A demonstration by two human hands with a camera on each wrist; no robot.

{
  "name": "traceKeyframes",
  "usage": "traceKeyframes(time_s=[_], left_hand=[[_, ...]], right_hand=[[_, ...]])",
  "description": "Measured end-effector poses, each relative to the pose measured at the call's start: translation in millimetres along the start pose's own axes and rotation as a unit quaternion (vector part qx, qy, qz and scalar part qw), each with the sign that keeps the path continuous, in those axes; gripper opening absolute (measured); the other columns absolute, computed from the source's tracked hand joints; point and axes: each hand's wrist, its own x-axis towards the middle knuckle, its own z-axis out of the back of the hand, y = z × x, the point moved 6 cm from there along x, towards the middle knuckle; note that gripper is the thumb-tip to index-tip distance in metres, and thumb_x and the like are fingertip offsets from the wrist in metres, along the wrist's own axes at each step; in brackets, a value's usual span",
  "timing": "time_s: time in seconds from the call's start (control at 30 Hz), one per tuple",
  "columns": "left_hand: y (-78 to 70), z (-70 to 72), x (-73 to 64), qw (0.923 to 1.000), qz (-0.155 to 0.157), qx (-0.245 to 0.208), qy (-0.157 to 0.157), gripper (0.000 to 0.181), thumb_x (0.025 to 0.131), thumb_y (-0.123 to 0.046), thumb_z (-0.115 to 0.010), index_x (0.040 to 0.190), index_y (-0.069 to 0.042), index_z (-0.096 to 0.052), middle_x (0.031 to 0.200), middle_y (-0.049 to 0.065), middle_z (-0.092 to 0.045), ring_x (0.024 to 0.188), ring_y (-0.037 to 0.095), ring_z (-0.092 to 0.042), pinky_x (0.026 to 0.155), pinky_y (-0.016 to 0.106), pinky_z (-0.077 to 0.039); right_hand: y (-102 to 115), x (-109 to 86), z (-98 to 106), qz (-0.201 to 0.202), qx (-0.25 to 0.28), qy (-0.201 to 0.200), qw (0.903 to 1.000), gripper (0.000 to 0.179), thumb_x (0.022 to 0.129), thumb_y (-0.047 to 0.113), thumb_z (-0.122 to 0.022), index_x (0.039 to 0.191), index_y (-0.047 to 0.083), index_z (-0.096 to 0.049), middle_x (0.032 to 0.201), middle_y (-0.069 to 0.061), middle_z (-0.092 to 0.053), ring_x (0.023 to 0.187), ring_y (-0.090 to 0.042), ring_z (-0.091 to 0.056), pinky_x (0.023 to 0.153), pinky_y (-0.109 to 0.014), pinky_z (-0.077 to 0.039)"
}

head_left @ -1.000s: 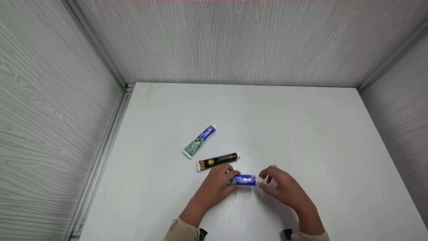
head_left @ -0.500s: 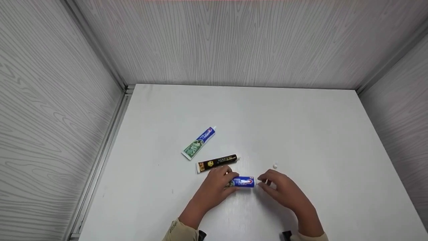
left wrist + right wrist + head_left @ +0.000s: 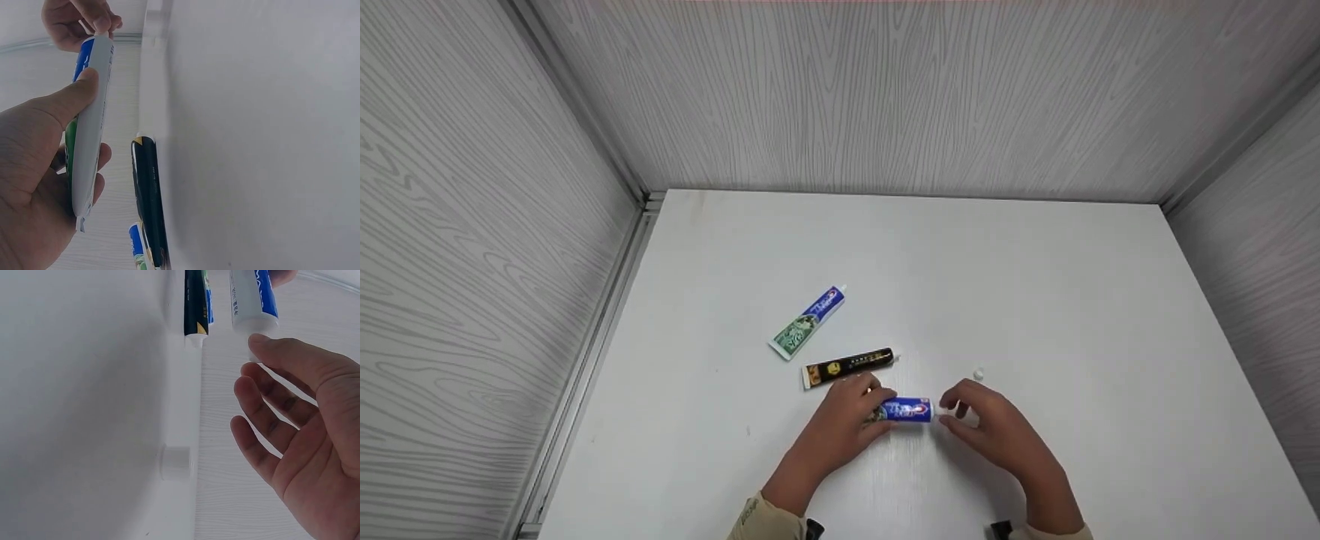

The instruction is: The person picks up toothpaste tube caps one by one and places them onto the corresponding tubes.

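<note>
My left hand [image 3: 851,420] grips a blue, green and white toothpaste tube [image 3: 907,409] around its body, with the thumb along one side in the left wrist view. The tube lies sideways, its tip toward my right hand [image 3: 986,420]. Thumb and forefinger of that hand pinch the small white tip [image 3: 254,358] at the tube's end; I cannot tell whether it is a cap or the bare nozzle. The other right fingers are loosely bent. Past the right hand, a small white cap [image 3: 978,373] rests on the table, also seen in the right wrist view.
Just beyond the left hand lies a black and gold tube [image 3: 849,367], its thin nozzle pointing right. Farther back, a second blue and green toothpaste tube [image 3: 808,322] lies at a slant. Wood-grain panels [image 3: 870,97] enclose the white table [image 3: 997,262] at the back and sides.
The right fingers have shifted slightly at the tube's tip. The white cap on the table, partly hidden behind the right hand before, shows fully. The left hand keeps its hold.
</note>
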Motion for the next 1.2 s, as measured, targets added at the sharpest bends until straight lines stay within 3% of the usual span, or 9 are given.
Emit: traceKeyframes(time_s=[0.37, 0.77, 1.2], left_hand=[[0.8, 0.1, -0.9, 1.0000, 0.001, 0.002, -0.005, 0.044, 0.097, -0.036, -0.079, 0.135, -0.017, -0.070, 0.118, -0.001, -0.064, 0.105, 0.015, -0.059, 0.099, 0.041, -0.051], [1.6, -3.5, 0.4, 1.0000, -0.001, -0.007, -0.001, 0.043, 0.097, -0.036, -0.079, 0.135, -0.017, -0.071, 0.117, -0.003, -0.063, 0.101, 0.012, -0.056, 0.095, 0.039, -0.049], [2.7, -6.7, 1.9, 0.9999, 0.012, -0.008, 0.009, 0.042, 0.097, -0.037, -0.079, 0.135, -0.019, -0.071, 0.117, -0.003, -0.064, 0.102, 0.011, -0.058, 0.097, 0.039, -0.050]], right_hand=[[-3.8, -0.7, -3.3, -0.021, 0.007, 0.025, 0.9994, 0.016, 0.097, 0.012, -0.078, 0.110, 0.018, -0.072, 0.104, 0.012, -0.073, 0.090, -0.006, -0.067, 0.083, -0.039, -0.060], [-7.3, 0.2, -4.2, -0.019, 0.005, 0.018, 0.9996, 0.026, 0.091, 0.006, -0.083, 0.108, 0.022, -0.073, 0.103, 0.013, -0.071, 0.089, -0.005, -0.066, 0.082, -0.037, -0.060], [-7.1, -1.8, -5.0, -0.021, 0.005, 0.022, 0.9995, 0.023, 0.094, 0.005, -0.080, 0.109, 0.022, -0.075, 0.104, 0.012, -0.071, 0.089, -0.006, -0.067, 0.083, -0.038, -0.060]])
